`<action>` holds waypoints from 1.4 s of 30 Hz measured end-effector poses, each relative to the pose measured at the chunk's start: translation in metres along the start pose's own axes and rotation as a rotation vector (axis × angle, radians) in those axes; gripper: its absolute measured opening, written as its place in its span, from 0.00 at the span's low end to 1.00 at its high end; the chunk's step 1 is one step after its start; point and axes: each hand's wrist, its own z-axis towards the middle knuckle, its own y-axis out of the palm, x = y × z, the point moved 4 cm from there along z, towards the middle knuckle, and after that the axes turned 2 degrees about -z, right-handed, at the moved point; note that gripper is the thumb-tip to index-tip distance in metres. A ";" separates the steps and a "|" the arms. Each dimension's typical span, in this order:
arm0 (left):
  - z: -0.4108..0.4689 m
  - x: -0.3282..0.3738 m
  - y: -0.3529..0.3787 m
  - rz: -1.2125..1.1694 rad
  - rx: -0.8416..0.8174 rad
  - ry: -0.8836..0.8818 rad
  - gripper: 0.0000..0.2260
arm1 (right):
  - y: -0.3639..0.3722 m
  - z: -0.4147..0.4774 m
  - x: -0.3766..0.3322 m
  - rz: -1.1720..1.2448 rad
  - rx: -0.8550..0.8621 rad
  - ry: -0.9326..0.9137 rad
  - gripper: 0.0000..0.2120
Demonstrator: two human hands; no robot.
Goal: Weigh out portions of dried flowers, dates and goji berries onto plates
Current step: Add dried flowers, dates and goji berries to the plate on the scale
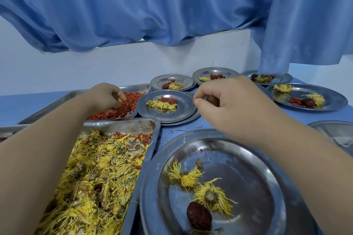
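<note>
- Nearest, at lower centre, a large round steel plate (248, 173) carries two dried yellow flowers (210, 194) and one dark red date (199, 218).
- Just left of it, a rectangular steel tray (124, 126) is heaped with loose dried yellow flowers (91, 177); a few red berries are scattered at its far end.
- Behind that, at middle left, a second rectangular steel tray (66, 95) holds a heap of red goji berries (114, 114).
- Left hand (105, 97) reaches over the flower tray, its fingers and thumb curled together down into the goji berries.
- Right hand (229, 105) hovers at centre above the desk, fingers curled and thumb meeting forefinger; whether anything is pinched between them cannot be told.
- Between the hands, a small round steel plate (145, 108) sits stacked on another and bears a flower, berries and a date.
- Four more filled steel plates lie along the back and right: (158, 82), (229, 71), (284, 78) and (336, 101).
- All of it rests on a blue desk (19, 105) against a white wall (95, 66), with a blue curtain (152, 5) hanging above.
</note>
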 end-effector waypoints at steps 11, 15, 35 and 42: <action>-0.022 0.034 -0.021 -0.103 0.107 0.136 0.09 | -0.020 0.003 0.007 0.101 0.075 0.024 0.08; -0.052 0.076 -0.030 -0.319 0.012 0.229 0.09 | -0.037 0.004 0.010 0.130 0.145 0.047 0.08; -0.177 0.198 0.070 -0.490 -0.566 0.344 0.09 | -0.096 -0.009 0.024 0.178 0.115 0.201 0.07; -0.185 0.199 0.071 -0.309 -0.370 0.447 0.10 | -0.104 -0.021 0.020 0.091 -0.127 0.261 0.07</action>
